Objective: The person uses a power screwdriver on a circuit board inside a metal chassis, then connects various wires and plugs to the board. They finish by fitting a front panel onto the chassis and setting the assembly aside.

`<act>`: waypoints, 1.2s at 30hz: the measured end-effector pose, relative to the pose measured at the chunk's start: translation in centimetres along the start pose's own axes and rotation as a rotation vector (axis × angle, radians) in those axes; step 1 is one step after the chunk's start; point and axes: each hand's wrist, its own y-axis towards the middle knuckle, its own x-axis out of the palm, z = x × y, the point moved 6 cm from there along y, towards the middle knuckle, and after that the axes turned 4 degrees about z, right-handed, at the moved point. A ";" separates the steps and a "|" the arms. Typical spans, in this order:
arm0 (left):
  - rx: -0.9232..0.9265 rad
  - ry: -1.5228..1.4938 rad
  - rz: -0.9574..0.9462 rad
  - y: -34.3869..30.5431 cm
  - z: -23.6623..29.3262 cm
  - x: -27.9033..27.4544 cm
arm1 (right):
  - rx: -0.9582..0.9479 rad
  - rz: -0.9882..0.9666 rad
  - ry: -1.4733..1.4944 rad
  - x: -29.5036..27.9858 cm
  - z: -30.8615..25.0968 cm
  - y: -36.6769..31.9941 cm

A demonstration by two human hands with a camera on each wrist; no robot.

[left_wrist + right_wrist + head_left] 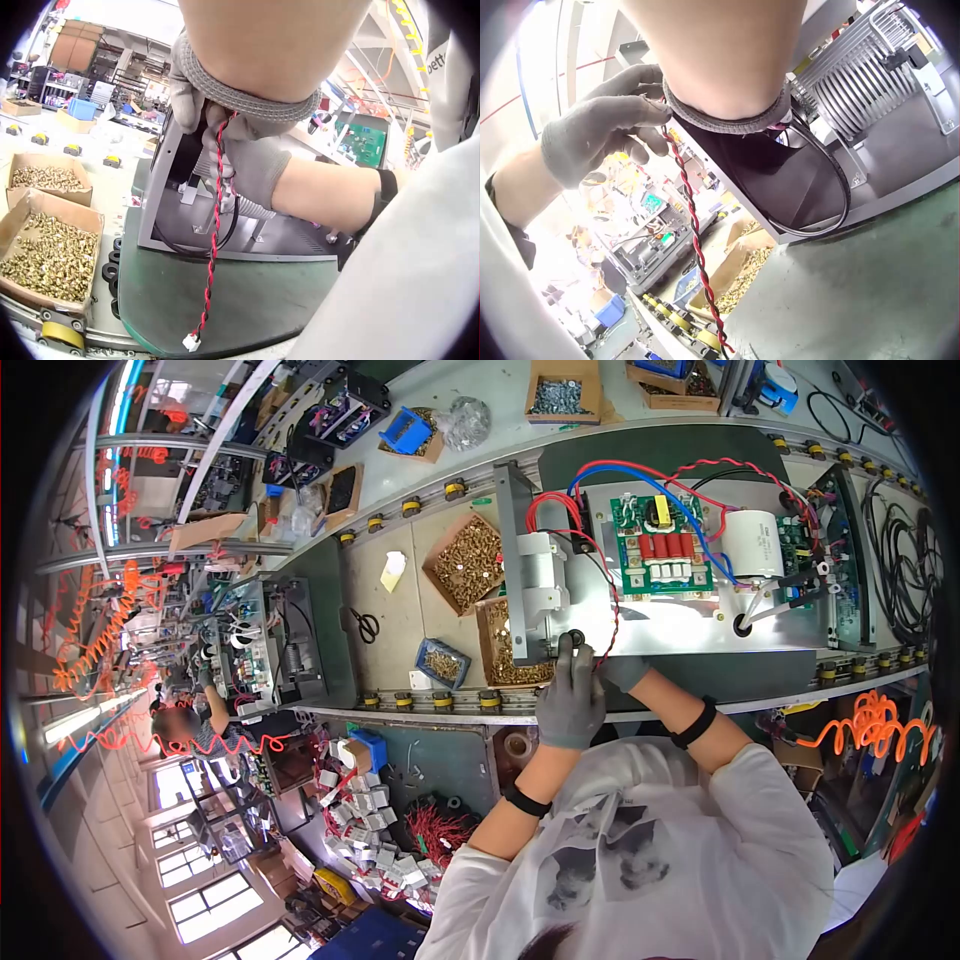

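Observation:
At the near left corner of the metal chassis plate point(590, 615), my gloved left hand point(570, 700) has its fingertips on a small black grommet point(572, 638). A red and black twisted cable point(214, 247) runs past these fingers and hangs down, with a white connector point(192, 343) at its end. My gloved right hand point(256, 169) reaches inside the chassis from below, fingers up toward the plate's underside; I cannot tell what they hold. Beside it are a black cable loop point(844, 180) and a ribbed coil point(855, 94). On top sits a green circuit board point(630, 550).
Left of the chassis stand boxes of brass fasteners point(465, 560) and a blue bin point(442, 663). Scissors point(365, 625) lie farther left. Yellow rollers point(490, 700) line the bench edge. Coiled black cables point(900, 570) lie at the right. Another person point(185, 725) works far left.

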 end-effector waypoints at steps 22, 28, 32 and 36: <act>0.017 0.022 -0.024 0.5 0.0 -0.5 | 0.197 0.192 0.329 1.0 0.0 -1.7; 0.078 0.059 -0.029 0.8 -0.2 -0.9 | 0.057 -0.013 0.087 -0.2 -1.8 -1.8; 0.087 0.083 0.000 0.8 0.0 -0.8 | 0.125 0.034 0.273 -1.1 -2.0 -1.8; 0.107 0.114 0.030 0.8 0.2 -0.8 | 0.156 0.060 0.424 -1.6 -3.0 -1.6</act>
